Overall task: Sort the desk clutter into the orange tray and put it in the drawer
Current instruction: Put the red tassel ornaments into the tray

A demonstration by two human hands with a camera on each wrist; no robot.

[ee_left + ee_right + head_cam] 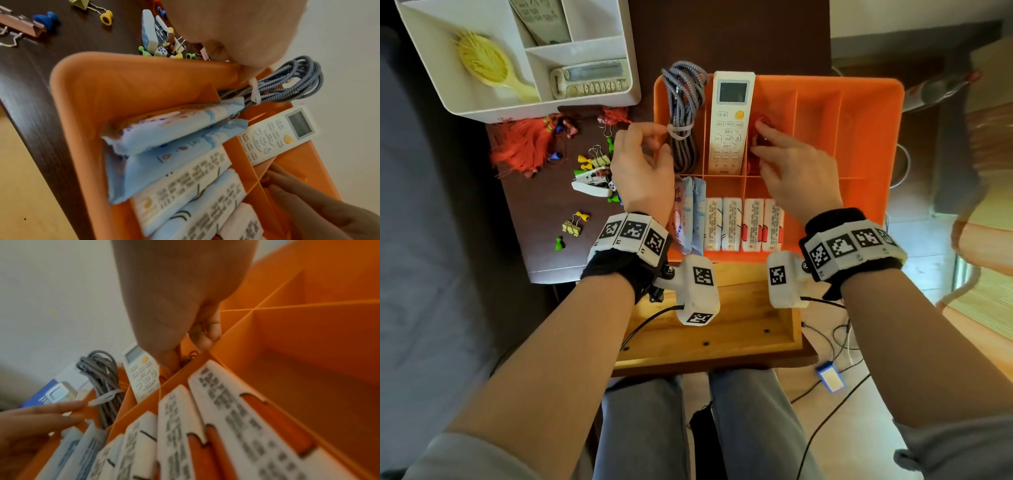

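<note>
The orange tray (859,84) stands on the dark desk. Its left slot holds a grey braided cable (683,92) and the slot beside it a white remote (731,120). A red tassel (762,120) lies in the third slot. My right hand (756,137) reaches into that slot, its extended fingers (287,183) pressing on the tassel. My left hand (666,138) is at the tray's left rim, with its fingers (61,408) touching the rim by the cable's white tie. Several tissue packs (732,222) fill the front slots. The right-hand slots are bare.
Left of the tray, a second red tassel (524,144), binder clips (599,159), a stapler (590,183) and small coloured pawns lie loose on the desk. A white organizer (592,102) with a hairbrush stands at the back left. An open wooden drawer (709,329) is below the tray.
</note>
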